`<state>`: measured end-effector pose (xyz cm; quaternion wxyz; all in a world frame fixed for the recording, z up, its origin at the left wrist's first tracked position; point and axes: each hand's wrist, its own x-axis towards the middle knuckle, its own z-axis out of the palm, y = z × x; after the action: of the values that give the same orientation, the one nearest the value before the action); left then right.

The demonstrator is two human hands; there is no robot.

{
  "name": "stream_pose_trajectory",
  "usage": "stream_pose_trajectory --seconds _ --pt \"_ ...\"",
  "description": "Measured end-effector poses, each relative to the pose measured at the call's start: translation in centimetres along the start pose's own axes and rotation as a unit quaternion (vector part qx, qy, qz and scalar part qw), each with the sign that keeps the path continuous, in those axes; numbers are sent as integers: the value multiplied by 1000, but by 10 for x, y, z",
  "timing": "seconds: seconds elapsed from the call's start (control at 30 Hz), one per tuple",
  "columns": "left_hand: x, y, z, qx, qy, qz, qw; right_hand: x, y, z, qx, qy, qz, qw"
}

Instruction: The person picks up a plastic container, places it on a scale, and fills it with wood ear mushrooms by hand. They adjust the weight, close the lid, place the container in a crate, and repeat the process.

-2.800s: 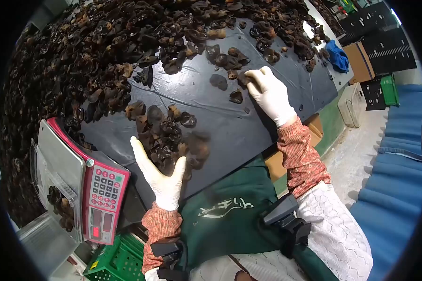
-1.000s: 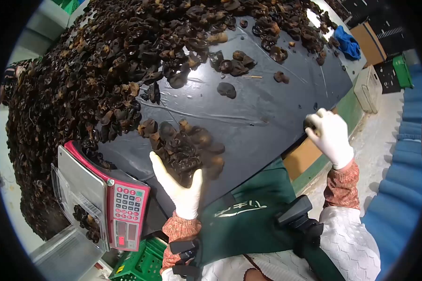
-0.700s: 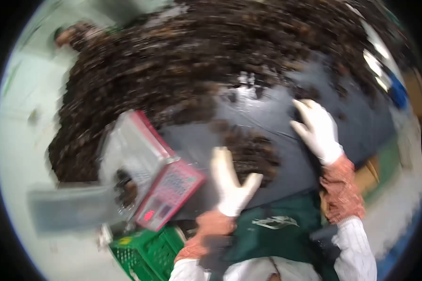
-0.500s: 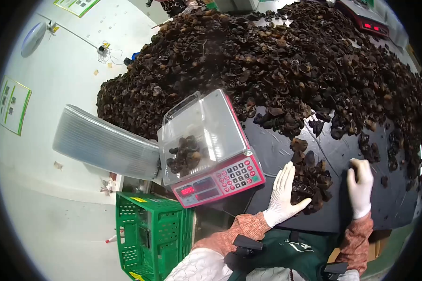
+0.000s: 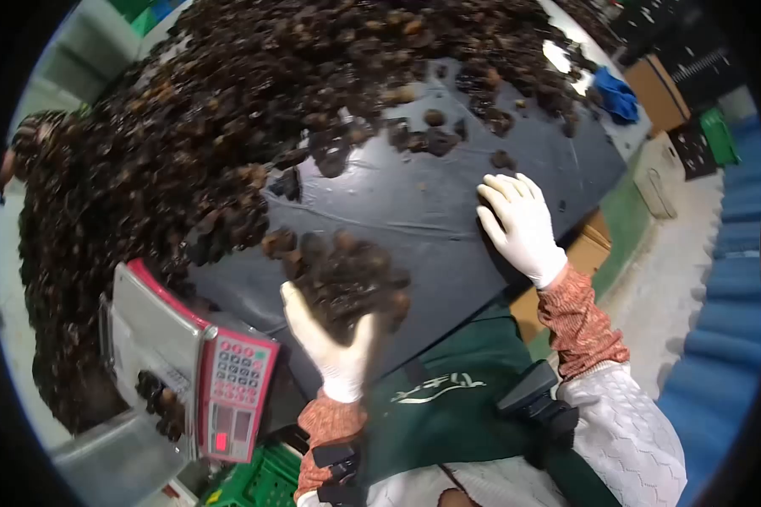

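Note:
A small heap of dark wood ear mushrooms (image 5: 351, 275) lies on the dark tabletop (image 5: 448, 190), somewhat blurred. My left hand (image 5: 330, 346), in a white glove, is at the heap's near left side, thumb and fingers apart, touching its edge. My right hand (image 5: 520, 224), also gloved in white, is over the tabletop to the right of the heap. Its fingers are stretched and it holds nothing. A digital scale (image 5: 237, 376) with a pink-red frame stands left of my left hand. On its tray sits a little cluster of mushrooms (image 5: 161, 406).
A large mound of mushrooms (image 5: 177, 135) covers the table's far and left parts. Loose pieces are scattered near its edge. A blue cloth (image 5: 615, 95) lies at the far right corner. Cardboard (image 5: 588, 245) and a green crate (image 5: 254, 477) are below table level. Stacked clear plastic trays (image 5: 123, 460) stand beside the scale.
The view has swung to the right, so the scale now appears at lower left. My right hand has spread its fingers and is farther from the heap. The left hand stays at the heap.

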<state>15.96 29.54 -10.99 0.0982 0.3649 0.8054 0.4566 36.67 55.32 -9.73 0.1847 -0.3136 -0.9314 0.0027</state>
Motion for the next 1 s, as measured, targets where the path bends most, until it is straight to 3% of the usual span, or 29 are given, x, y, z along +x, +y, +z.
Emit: stream_pose_trajectory --seconds 0.03,0.1,0.23,0.3,0.43,0.5,0.57,0.63,0.77,0.8,0.9,0.93,1.0 --pt "-1 3 2 -59 -2 -10 998 3 4 -3 36 28 14 999" --pt "-1 -7 -1 29 -17 27 999 17 11 -4 94 83 43 991" --pt "-1 -3 -1 12 -25 12 1000 68 11 21 96 123 16 988" --pt "1 2 0 2 -23 -5 1000 91 8 37 32 125 13 991" --pt "1 9 0 -49 -13 -29 998 106 22 48 38 100 -7 994" --pt "2 5 0 -22 -15 -21 999 105 25 38 58 110 44 991" --pt "2 3 -1 0 -22 -13 1000 106 20 35 267 109 123 950" --pt "2 2 -2 13 -30 -5 999 113 1 16 326 49 144 933" --pt "2 2 -1 25 -34 -1 999 121 -13 52 307 47 92 946" --pt "2 2 -1 27 -30 1 999 124 -14 59 238 40 72 968" --pt "2 3 -1 10 -18 -14 1000 124 -11 60 288 62 141 945" --pt "1 1 0 6 -15 -18 1000 126 -10 56 388 51 179 903" --pt "-1 -3 0 3 -14 -20 1000 127 -11 45 436 41 205 875"
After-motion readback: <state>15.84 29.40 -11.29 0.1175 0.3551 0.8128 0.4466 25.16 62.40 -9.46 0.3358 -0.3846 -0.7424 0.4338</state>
